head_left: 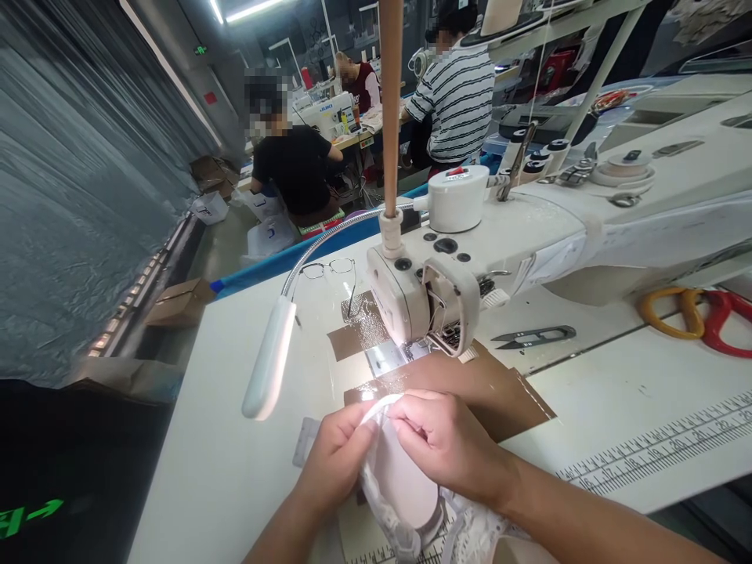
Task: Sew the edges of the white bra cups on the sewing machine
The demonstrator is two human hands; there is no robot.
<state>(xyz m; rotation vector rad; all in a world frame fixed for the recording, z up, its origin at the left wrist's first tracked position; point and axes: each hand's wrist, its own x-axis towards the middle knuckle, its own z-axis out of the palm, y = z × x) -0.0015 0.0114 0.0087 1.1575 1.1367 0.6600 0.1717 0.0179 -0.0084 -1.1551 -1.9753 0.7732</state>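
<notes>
A white garment piece (405, 486) with a smooth rounded cup and lace edging hangs between my hands, over the table's front edge. My left hand (338, 454) pinches its upper edge from the left. Close beside it, my right hand (443, 439) is closed on the same white edge, thumb and fingers together. Both hands are just in front of the sewing machine head (399, 298), near its metal needle plate (388, 356). Brown sheeting (487, 392) covers the surface around the plate. Lower parts of the garment are cut off by the frame's bottom.
A lamp (270, 360) on a bent neck stands left of the machine. Eyeglasses (327, 269) lie behind it. Thread snips (537, 338), red-handled scissors (728, 323) and a printed ruler (658, 446) are at right. Several people sit at machines beyond.
</notes>
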